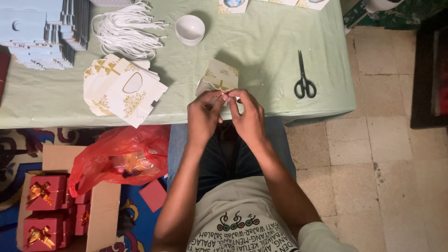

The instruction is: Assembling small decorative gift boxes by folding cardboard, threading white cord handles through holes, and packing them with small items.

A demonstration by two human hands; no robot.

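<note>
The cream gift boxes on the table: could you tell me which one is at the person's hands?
The single flat cream box at the table edge, touching both the left hand and right hand. The others lie in a stack further to the left.

Cream printed T-shirt (242,219), dark trousers (224,158)

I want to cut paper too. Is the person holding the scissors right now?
No, the black scissors lie alone on the green tablecloth, while both hands, left and right, pinch something small beside a cream box.
</note>
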